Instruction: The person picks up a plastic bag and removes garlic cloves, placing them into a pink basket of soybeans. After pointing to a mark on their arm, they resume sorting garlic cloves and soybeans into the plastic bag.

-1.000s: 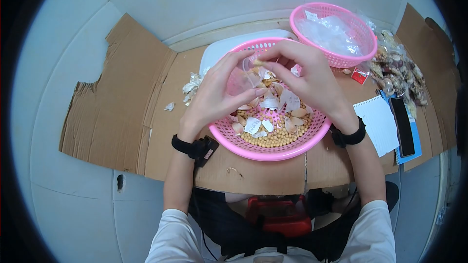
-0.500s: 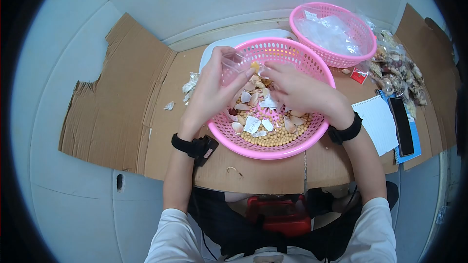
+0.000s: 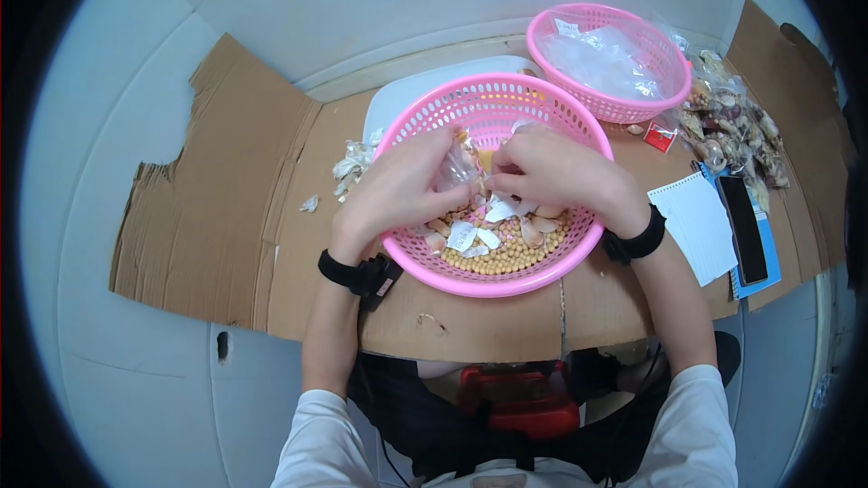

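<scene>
A large pink slotted plastic basket stands in front of me, with round yellow beans across its bottom. Pale pinkish clove-like pieces and white scraps lie over the beans. Inside the basket's left part, my left hand grips a small clear plastic bag between thumb and fingers. My right hand is opposite it, close to the bag's opening, its fingers curled and pinched together. Something yellow shows at its fingertips; I cannot tell what these fingers hold.
Behind on the right, another pink basket holds clear bags. Filled clear bags are heaped beside it, near a red packet. A notepad and a phone lie at right. White scraps lie left of the large basket.
Both hands have moved lower into the basket and closer together. The bag has come down with my left hand, and my right fingers have closed beside it.
</scene>
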`<state>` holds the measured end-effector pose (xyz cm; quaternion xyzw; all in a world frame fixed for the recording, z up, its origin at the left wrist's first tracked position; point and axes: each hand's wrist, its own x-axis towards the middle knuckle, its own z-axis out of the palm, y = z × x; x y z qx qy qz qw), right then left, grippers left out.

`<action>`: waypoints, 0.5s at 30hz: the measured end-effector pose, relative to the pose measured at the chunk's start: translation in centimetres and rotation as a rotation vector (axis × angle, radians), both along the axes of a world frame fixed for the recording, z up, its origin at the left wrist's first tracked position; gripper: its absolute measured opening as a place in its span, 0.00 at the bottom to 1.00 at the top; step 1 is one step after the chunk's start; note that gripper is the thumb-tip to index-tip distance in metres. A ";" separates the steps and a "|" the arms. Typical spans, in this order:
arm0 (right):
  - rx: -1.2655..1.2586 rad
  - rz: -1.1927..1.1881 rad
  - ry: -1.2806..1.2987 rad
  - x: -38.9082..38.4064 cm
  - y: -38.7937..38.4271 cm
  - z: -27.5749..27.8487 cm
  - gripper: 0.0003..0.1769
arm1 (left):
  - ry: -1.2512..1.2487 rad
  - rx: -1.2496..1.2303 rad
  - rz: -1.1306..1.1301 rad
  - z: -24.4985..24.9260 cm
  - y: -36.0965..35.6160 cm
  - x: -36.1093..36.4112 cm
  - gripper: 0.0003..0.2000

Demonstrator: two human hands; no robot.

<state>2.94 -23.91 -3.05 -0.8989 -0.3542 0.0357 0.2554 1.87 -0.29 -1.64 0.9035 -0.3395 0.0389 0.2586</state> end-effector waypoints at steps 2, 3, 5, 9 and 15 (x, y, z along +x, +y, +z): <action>-0.044 -0.033 -0.039 -0.4 0.0 0.3 0.13 | 0.012 0.082 0.003 0.4 0.1 0.1 0.30; -0.067 -0.076 -0.036 -0.7 0.1 0.7 0.12 | 0.023 0.166 0.006 0.5 0.1 0.1 0.27; -0.089 -0.119 -0.032 -0.9 0.1 1.0 0.11 | 0.011 0.133 -0.006 0.4 0.1 0.0 0.25; 0.023 -0.170 -0.213 -0.7 -0.1 0.0 0.10 | 0.015 0.008 -0.017 0.3 0.1 -0.4 0.24; 0.116 -0.048 -0.210 -0.5 -0.1 -0.8 0.20 | 0.095 -0.082 0.003 0.2 0.3 -0.4 0.24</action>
